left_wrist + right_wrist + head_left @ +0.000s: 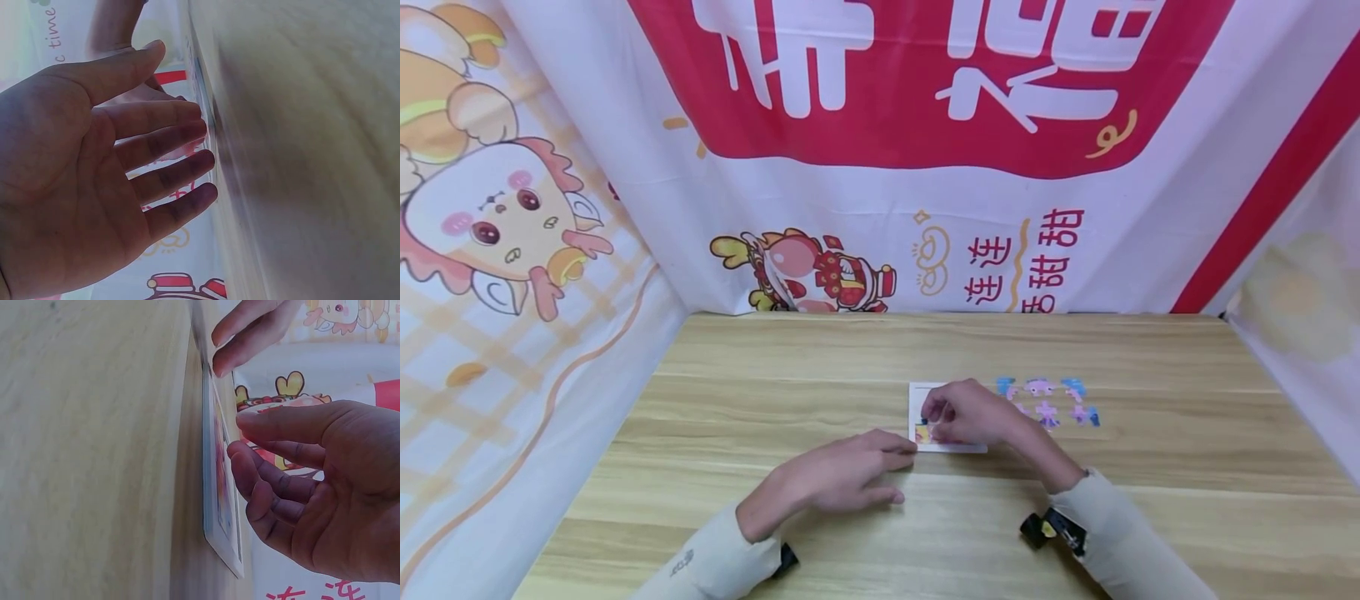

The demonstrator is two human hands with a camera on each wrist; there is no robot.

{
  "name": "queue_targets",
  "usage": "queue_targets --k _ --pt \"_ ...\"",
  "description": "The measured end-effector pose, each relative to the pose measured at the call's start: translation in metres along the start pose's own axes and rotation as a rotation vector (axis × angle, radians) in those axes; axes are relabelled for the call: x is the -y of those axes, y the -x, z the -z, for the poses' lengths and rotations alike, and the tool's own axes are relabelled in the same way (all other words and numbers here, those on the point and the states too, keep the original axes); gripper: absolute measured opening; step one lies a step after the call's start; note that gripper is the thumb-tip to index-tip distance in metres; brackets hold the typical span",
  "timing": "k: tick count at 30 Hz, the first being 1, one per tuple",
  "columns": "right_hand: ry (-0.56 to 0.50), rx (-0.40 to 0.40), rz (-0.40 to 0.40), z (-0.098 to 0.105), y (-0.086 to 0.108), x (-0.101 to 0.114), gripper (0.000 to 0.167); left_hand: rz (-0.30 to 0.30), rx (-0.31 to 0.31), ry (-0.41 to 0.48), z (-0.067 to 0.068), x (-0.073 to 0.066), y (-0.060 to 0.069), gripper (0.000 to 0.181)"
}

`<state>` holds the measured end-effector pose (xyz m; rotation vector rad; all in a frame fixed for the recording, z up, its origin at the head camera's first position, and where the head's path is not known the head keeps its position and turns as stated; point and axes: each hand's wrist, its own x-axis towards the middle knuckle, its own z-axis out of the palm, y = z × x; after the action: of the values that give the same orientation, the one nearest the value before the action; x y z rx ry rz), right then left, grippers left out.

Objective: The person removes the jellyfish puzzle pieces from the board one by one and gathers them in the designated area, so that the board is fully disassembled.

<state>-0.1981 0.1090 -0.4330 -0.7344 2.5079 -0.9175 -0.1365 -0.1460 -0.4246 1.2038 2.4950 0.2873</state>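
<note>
Puzzle board [966,448] lies flat on the wooden table [760,392], a thin white-rimmed rectangle with a pale blue side edge; a yellow patch [921,433] shows inside its near left part, with a small dark bit just above it. Over the board's inner area is the right hand [973,412], palm down, its fingers bent and drawn in toward the thumb, the tips close to the printed surface; whether they pinch a piece cannot be told, since the hand covers the spot. At the board's near left corner is the left hand [850,471], fingers almost straight and slightly spread, thumb held apart, gripping nothing; its foremost fingertips are at the corner, though contact is unclear. Just to the board's right lie loose puzzle pieces [1047,411] in pink and blue, set out in rough rows, one of the far ones bearing a pair of eyes; the right hand and forearm partly hide those nearest the board. On the near side of the board, both forearms come in wearing cream sleeves [1120,533], with black devices [1063,531] at the wrists. Beyond the board hangs a white cloth [865,196] with a large red panel, white characters and a cartoon figure. Well to the board's left, another cloth [497,433] carries a cartoon animal and orange checks.
</note>
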Motion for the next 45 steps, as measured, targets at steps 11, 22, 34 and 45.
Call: queue_targets --k 11,22,34,45 --pt "0.006 -0.002 -0.004 -0.006 -0.003 0.003 0.021 0.011 -0.009 -0.007 0.000 -0.003 -0.002 0.057" --pt "-0.002 -0.047 -0.027 -0.012 -0.001 0.001 0.032 0.001 -0.019 -0.024 -0.003 -0.003 -0.004 0.056" --pt "-0.010 -0.060 0.002 -0.013 -0.001 0.002 0.028 -0.017 -0.026 -0.040 -0.003 -0.001 -0.005 0.056" --pt "-0.056 -0.038 0.018 -0.013 0.000 -0.001 0.020 -0.004 -0.018 -0.027 -0.005 0.000 -0.005 0.063"
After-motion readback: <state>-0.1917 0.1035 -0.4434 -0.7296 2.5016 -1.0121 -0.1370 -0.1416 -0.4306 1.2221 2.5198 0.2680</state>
